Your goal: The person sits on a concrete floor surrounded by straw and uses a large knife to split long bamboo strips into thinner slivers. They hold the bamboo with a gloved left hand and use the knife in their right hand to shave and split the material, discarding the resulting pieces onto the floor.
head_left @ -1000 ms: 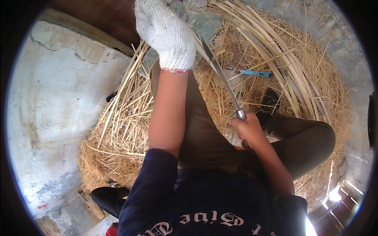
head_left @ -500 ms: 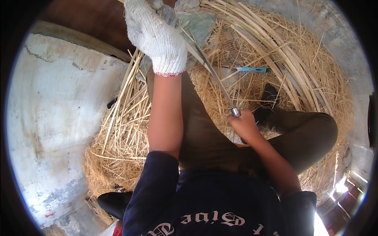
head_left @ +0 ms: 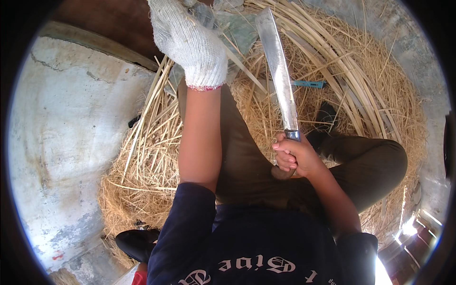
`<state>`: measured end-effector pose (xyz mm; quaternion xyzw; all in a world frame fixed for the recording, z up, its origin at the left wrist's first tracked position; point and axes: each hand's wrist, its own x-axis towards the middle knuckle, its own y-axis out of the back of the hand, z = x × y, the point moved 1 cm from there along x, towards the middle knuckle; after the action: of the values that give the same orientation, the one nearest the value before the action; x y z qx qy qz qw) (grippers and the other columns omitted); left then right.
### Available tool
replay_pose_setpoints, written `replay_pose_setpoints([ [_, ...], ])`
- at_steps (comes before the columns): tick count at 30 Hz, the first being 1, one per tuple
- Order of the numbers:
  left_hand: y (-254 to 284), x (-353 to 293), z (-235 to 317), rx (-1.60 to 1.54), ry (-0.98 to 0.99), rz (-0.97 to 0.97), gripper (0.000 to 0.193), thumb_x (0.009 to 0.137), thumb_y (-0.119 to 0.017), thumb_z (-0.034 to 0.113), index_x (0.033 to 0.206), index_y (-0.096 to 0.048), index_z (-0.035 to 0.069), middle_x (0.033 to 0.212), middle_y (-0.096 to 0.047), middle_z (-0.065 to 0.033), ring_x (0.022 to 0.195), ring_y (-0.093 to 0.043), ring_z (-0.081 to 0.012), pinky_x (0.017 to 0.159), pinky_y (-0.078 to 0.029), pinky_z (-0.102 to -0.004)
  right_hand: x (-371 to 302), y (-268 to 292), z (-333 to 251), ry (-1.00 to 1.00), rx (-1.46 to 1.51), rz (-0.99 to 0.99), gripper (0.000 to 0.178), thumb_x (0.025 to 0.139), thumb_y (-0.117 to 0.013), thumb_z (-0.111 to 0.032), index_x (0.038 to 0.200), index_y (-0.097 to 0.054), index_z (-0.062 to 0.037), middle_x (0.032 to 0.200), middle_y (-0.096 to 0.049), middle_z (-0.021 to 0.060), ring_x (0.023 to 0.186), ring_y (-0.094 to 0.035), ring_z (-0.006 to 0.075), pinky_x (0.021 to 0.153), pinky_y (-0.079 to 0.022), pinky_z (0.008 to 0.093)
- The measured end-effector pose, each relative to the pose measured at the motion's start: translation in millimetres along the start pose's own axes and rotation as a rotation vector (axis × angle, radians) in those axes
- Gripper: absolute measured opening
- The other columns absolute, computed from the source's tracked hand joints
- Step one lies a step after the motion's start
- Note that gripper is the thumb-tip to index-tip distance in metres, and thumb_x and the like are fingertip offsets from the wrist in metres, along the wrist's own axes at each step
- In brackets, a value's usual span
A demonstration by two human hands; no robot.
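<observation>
My right hand (head_left: 295,154) is wrapped around the dark handle of a machete (head_left: 280,71). Its broad steel blade points up and away, with the flat side facing up. My left hand (head_left: 192,45), in a white knitted glove, reaches far forward over my left leg. It is closed around a thin bamboo strip (head_left: 244,68), whose near end slants out from beside the glove toward the blade. Strip and blade are apart. The glove's fingertips are partly hidden at the picture's top edge.
A bundle of long pale strips (head_left: 332,71) curves along the right. A blue cutter knife (head_left: 308,84) lies on shavings (head_left: 399,90) behind the blade. More split strips (head_left: 152,123) lie left of my leg, by a worn wall (head_left: 80,142). My bent right knee (head_left: 387,154) juts out rightward.
My right hand has turned the machete from edge-on to flat side up, with the blade swung rightward. My left hand has barely moved, and the strip's near end has shifted slightly.
</observation>
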<state>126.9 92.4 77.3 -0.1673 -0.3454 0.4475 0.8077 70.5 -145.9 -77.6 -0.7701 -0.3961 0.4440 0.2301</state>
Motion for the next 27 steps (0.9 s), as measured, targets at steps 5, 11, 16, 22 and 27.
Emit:
replay_pose_setpoints([
  [5, 2.2, 2.0, -3.1, 0.002, -0.012, -0.009, 0.041, 0.107, -0.056, 0.048, 0.083, -0.054, 0.015, 0.058, -0.036, 0.0078, 0.047, -0.032, -0.0042, 0.043, -0.022, -0.0245, -1.1, -4.2, 0.8, 0.007, -0.038, 0.036, 0.019, 0.089, -0.065, 0.0, 0.086, -0.049, -0.0113, 0.049, -0.041, -0.0013, 0.035, -0.036, 0.0095, 0.039, -0.029, 0.0289],
  [11, -1.6, -0.3, -1.6, 0.028, -0.028, -0.001, 0.041, 0.106, -0.056, 0.048, 0.083, -0.055, 0.015, 0.058, -0.036, 0.0076, 0.047, -0.031, -0.0042, 0.043, -0.021, -0.0245, -2.0, -3.3, 2.3, 0.049, -0.074, -0.013, 0.018, 0.089, -0.065, 0.003, 0.087, -0.05, -0.0085, 0.05, -0.043, -0.0008, 0.036, -0.037, 0.0086, 0.039, -0.03, 0.0284],
  [16, -1.2, -2.7, 4.3, -0.521, 0.246, -0.148, 0.04, 0.106, -0.056, 0.048, 0.083, -0.055, 0.015, 0.06, -0.039, 0.0071, 0.048, -0.032, -0.0041, 0.044, -0.022, -0.0245, -2.6, -4.7, 4.6, 0.119, -0.104, 0.03, 0.021, 0.091, -0.069, -0.002, 0.082, -0.051, -0.0055, 0.052, -0.046, 0.0001, 0.037, -0.04, 0.0082, 0.038, -0.032, 0.0272],
  [22, -2.0, -1.4, 7.9, -0.545, 0.319, -0.058, 0.04, 0.106, -0.056, 0.048, 0.084, -0.054, 0.015, 0.066, -0.042, 0.0061, 0.049, -0.032, -0.0041, 0.045, -0.024, -0.0241, 8.1, 10.6, 18.1, 0.55, -0.74, 0.48, 0.026, 0.088, -0.071, -0.007, 0.069, -0.053, -0.0038, 0.053, -0.049, 0.0019, 0.049, -0.052, 0.013, 0.05, -0.04, 0.0359],
  [27, -0.4, -0.5, 0.2, 0.124, -0.012, 0.031, 0.041, 0.106, -0.056, 0.047, 0.085, -0.054, 0.011, 0.065, -0.043, 0.001, 0.054, -0.036, -0.0103, 0.05, -0.03, -0.028, 27.1, 30.6, 26.9, 0.273, -1.055, 0.647, 0.024, 0.085, -0.07, -0.012, 0.069, -0.054, -0.003, 0.053, -0.047, 0.0047, 0.053, -0.055, 0.0159, 0.054, -0.042, 0.0375],
])
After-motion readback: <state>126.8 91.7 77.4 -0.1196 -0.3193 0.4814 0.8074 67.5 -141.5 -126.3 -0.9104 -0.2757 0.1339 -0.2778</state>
